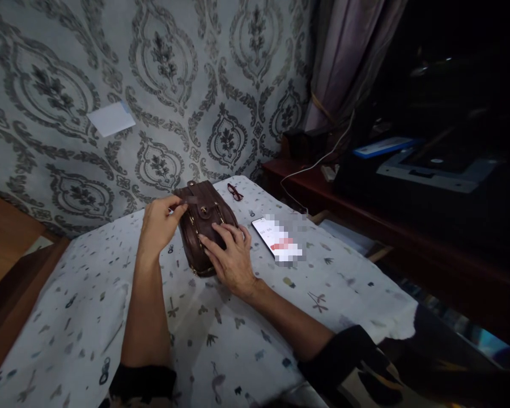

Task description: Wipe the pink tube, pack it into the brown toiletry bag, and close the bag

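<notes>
A dark brown leather handbag (208,195) with gold-coloured metal fittings lies on the printed cloth, its flap and clasp facing up. My left hand (159,224) is at the bag's far left edge, thumb and forefinger pinched together. What lies between those fingertips is too small to make out. Across the near part of the bag rests my right hand (233,258), its fingers spread and pressing on the leather. Part of the bag's front is hidden under it.
To the right of the bag lies a lit phone (272,238), partly blurred out. Dark red glasses (235,192) sit beyond it near the wall. A white cable (318,164) hangs along the dark wooden furniture (297,175). A white paper (111,118) is on the patterned wall.
</notes>
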A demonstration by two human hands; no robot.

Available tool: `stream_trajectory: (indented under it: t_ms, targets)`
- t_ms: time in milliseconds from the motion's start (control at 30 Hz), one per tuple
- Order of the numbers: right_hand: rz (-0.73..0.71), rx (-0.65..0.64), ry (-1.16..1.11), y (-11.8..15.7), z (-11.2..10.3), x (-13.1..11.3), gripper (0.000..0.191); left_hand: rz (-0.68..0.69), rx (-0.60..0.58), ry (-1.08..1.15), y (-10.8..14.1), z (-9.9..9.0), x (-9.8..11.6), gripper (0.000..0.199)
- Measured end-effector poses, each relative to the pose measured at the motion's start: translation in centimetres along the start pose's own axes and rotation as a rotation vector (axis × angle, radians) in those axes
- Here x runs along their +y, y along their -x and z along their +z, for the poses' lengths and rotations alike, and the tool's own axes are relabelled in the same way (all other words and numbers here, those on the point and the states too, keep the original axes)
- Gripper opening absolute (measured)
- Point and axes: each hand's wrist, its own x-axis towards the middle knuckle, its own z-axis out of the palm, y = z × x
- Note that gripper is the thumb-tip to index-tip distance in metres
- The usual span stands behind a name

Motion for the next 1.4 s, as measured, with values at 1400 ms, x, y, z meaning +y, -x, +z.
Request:
stream_trajectory:
  t_ms: [1400]
  targets:
    - [0.189,0.223,-0.164,-0.3,0.4,1.6,0.022,0.049,0.093,0.277,0.8,4.7,3.4,0.019]
